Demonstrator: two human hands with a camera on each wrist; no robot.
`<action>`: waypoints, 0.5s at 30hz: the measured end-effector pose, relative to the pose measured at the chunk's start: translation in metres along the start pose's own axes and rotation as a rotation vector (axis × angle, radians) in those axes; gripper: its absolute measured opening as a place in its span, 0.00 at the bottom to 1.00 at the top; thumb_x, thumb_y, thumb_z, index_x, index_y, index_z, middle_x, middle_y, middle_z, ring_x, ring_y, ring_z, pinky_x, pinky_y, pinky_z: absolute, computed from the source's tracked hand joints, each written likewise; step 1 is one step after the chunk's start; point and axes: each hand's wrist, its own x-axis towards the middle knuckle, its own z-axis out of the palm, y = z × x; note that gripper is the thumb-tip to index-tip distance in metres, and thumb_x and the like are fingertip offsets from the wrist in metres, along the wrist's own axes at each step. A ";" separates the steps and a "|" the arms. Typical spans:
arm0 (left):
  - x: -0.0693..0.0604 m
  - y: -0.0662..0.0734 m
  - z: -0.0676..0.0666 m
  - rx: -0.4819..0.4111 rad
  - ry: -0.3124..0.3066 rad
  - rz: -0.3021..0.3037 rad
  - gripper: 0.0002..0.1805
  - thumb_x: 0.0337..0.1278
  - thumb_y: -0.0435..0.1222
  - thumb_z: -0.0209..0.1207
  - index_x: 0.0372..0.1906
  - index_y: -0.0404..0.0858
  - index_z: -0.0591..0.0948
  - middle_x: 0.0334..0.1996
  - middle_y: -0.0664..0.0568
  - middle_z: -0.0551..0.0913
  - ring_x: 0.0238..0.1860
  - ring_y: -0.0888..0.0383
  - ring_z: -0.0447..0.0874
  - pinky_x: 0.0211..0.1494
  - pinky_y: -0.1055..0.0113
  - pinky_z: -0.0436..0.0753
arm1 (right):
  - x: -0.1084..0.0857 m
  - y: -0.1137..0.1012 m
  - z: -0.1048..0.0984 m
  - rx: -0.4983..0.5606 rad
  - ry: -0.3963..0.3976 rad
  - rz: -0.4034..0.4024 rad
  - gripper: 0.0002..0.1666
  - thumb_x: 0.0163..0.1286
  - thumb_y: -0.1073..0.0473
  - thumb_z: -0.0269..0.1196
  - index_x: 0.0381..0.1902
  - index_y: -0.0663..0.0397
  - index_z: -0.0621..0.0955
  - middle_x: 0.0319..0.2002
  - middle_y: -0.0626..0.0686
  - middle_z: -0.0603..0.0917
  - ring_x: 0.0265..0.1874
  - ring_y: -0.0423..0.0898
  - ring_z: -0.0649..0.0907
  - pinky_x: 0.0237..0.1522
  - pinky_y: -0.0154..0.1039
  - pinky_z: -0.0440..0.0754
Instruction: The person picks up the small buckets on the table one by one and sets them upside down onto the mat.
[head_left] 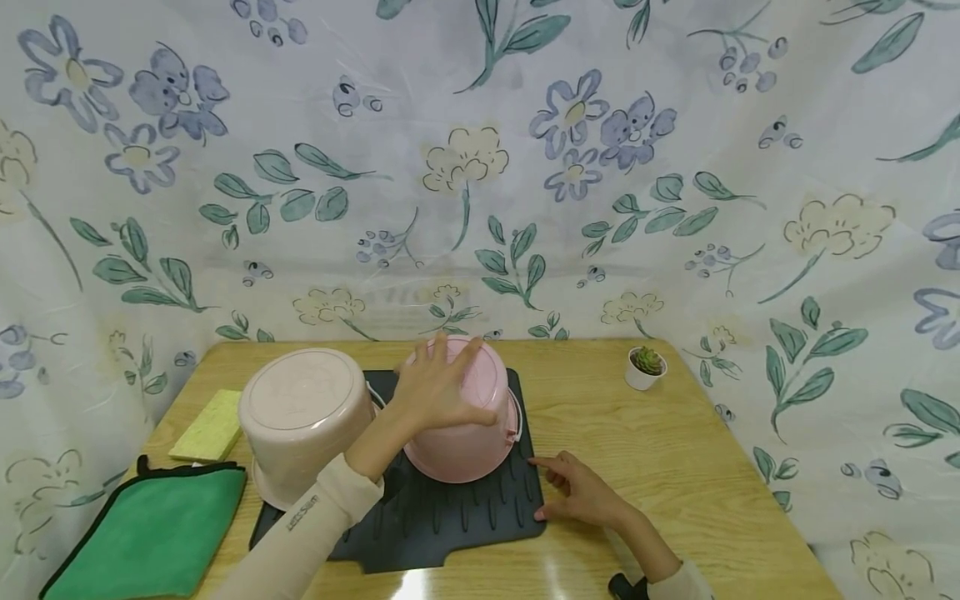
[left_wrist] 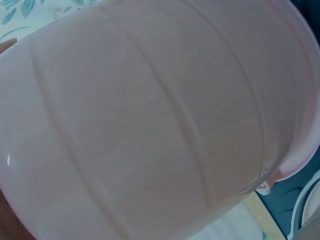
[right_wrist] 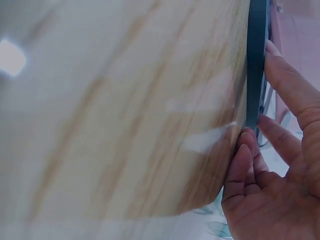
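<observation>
A pink bucket [head_left: 459, 454] stands upside down on a dark drying mat [head_left: 420, 525], its white handle at the right side. My left hand [head_left: 438, 396] rests across its base with fingers spread and thumb down the near right side. In the left wrist view the bucket's pale ribbed wall [left_wrist: 140, 120] fills most of the picture and hides nearly all of that hand. My right hand [head_left: 577, 492] touches the mat's right edge with forefinger and thumb apart. In the right wrist view its other fingers [right_wrist: 239, 170] bend near the table surface, beside the mat's edge [right_wrist: 255, 65].
A larger cream bucket [head_left: 303, 433] stands upside down left of the pink one. Farther left lie a yellow sponge cloth [head_left: 210, 427] and a green black-edged cloth [head_left: 150, 529]. A small potted succulent [head_left: 645, 367] stands at the back right of the wooden table [head_left: 600, 433]. A flowered curtain [head_left: 465, 208] hangs behind.
</observation>
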 end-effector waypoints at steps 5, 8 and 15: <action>0.008 0.002 0.001 -0.001 -0.026 -0.002 0.65 0.26 0.77 0.61 0.78 0.63 0.53 0.73 0.36 0.55 0.67 0.30 0.59 0.48 0.28 0.70 | 0.001 0.001 0.001 -0.010 -0.001 0.007 0.46 0.54 0.52 0.77 0.68 0.59 0.73 0.39 0.55 0.72 0.34 0.41 0.69 0.35 0.30 0.70; 0.011 0.003 0.002 0.006 -0.049 -0.009 0.65 0.27 0.77 0.62 0.79 0.63 0.53 0.73 0.36 0.54 0.68 0.30 0.58 0.49 0.26 0.69 | 0.002 0.002 0.001 -0.010 -0.001 0.011 0.46 0.54 0.51 0.77 0.68 0.59 0.73 0.40 0.54 0.72 0.34 0.41 0.69 0.36 0.31 0.70; 0.017 0.005 0.002 -0.011 -0.097 -0.040 0.65 0.27 0.76 0.63 0.79 0.61 0.54 0.76 0.34 0.50 0.70 0.28 0.54 0.52 0.23 0.65 | 0.001 0.002 0.000 0.010 -0.005 0.031 0.46 0.54 0.52 0.77 0.69 0.57 0.73 0.40 0.54 0.72 0.35 0.42 0.69 0.36 0.31 0.70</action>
